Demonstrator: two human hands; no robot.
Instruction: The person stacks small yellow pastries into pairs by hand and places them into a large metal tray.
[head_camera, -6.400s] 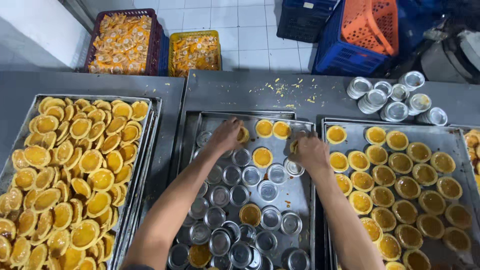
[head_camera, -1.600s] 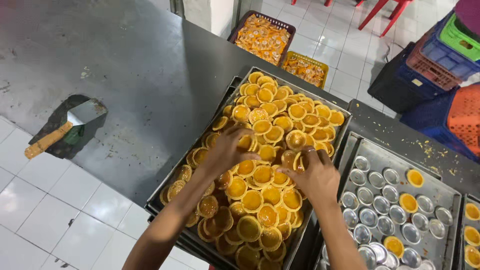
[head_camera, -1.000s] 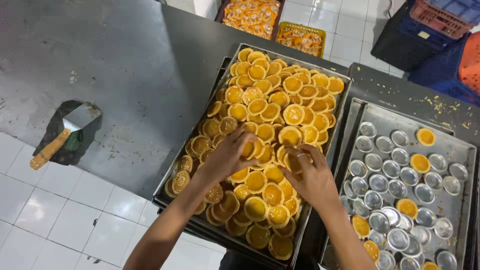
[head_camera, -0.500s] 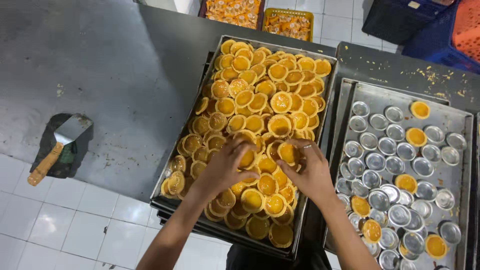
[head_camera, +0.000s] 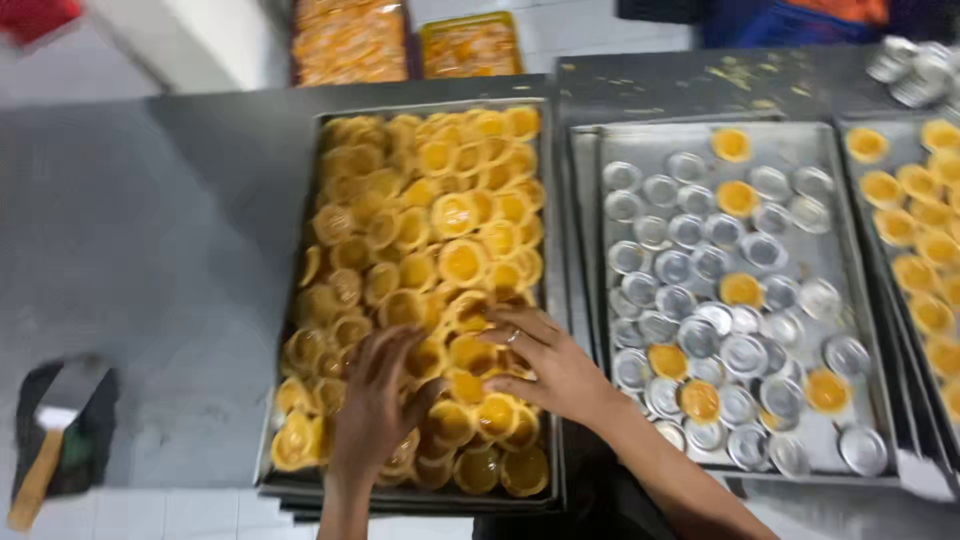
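No sleeves are being worn on either forearm; a ring is being worn on the right hand (head_camera: 555, 370).

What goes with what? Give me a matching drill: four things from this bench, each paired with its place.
1 left hand
2 right hand
3 scraper
4 silver moulds

a in the middle tray
b far left on the bench
c on the tarts, near front edge of the tray
d at the tart tray's right side

Pairs: 1-c, 2-d, 3-b, 4-a
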